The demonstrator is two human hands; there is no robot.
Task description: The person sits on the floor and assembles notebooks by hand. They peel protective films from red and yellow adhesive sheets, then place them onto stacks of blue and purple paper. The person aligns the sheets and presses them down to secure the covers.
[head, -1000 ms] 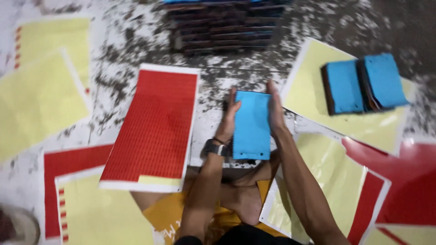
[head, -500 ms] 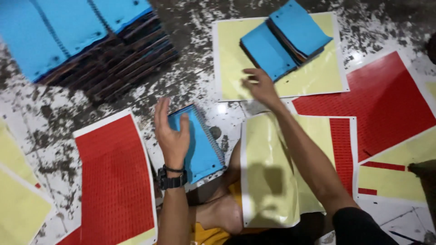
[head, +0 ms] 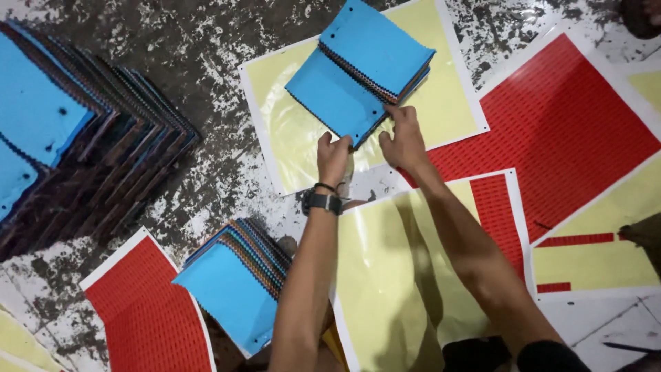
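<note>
My left hand and right hand pinch the near edge of the lower blue fabric swatch stack — light, floppy, likely to fan apart — so I'd grip across every layer.

- The left hand and the right hand both grip the near edge of a blue swatch stack.
- That stack lies on a yellow sheet — a second blue stack overlaps its far end.
- Another fanned blue bundle lies by the left forearm.
- Red label sheets cover the floor at right.
- A long row of dark swatch books lies at left.
</note>
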